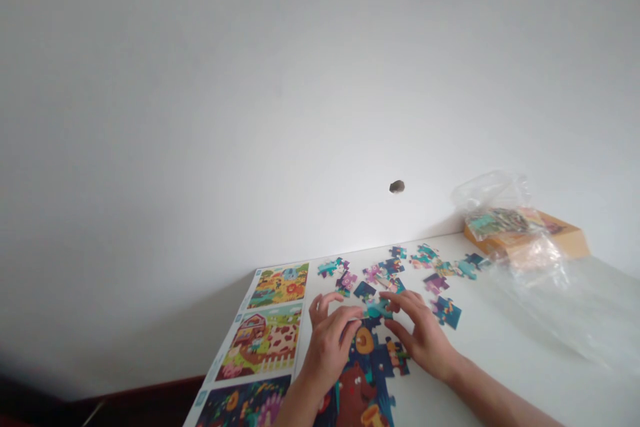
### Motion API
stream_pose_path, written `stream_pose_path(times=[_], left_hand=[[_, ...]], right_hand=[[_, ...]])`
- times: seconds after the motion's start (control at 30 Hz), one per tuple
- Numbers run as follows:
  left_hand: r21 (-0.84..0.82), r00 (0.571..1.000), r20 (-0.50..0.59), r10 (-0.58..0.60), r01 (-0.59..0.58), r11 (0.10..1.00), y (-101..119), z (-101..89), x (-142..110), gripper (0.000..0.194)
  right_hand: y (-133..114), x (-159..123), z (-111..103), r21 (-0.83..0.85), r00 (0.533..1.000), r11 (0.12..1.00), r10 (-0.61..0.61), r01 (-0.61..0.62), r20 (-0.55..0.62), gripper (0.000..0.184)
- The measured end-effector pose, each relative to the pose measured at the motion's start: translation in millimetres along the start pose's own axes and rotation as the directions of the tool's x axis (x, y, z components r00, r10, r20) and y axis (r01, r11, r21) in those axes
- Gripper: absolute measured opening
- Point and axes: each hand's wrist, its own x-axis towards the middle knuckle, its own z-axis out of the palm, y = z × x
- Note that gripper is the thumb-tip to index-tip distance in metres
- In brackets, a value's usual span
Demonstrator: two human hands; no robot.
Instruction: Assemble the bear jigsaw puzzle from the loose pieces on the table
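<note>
A teal puzzle piece (379, 309) lies between my two hands at the top edge of a partly joined jigsaw puzzle (357, 383) with a brown bear on dark blue. My right hand (420, 332) pinches the piece from the right, thumb and forefinger bent round its edge. At its left edge are the thumb and forefinger of my left hand (331, 337), which also hold it. My left wrist and hand cover part of the joined puzzle. Just beyond the fingertips lies a loose dark blue piece (365, 291).
Several loose pieces (436, 282) are scattered toward the back of the white table (480, 360). A picture sheet (274, 340) with animal scenes lies along the left edge. At the back right, a clear plastic bag (500, 220) rests on an orange box (570, 240), against the wall.
</note>
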Motion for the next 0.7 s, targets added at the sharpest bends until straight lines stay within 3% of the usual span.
stream_pose_path(times=[0.1,0.2,0.27,0.47,0.7], left_hand=[[-0.001,0.987,0.151,-0.055,0.056,0.998,2,-2.3,0,0.022],[-0.012,0.938,0.337,-0.088,0.098,0.995,2,-3.7,0,0.041],[-0.011,0.907,0.405,-0.111,0.127,0.992,2,-4.3,0,0.049],[-0.006,0.888,0.437,-0.141,0.159,0.987,1,-5.3,2,0.047],[-0.021,0.899,0.423,-0.112,0.134,0.991,-1,-4.1,2,0.047]], right_hand=[[6,1,1,-0.025,0.998,0.998,0.055,-0.056,-0.043,0.037],[11,2,2,-0.033,0.991,0.994,0.099,-0.102,-0.088,0.037],[13,1,3,-0.038,0.987,0.992,0.115,-0.120,-0.115,0.037],[22,3,1,-0.105,0.984,0.982,0.149,-0.160,-0.098,0.037],[33,24,-2,-0.372,0.970,0.903,0.241,-0.214,0.029,0.048]])
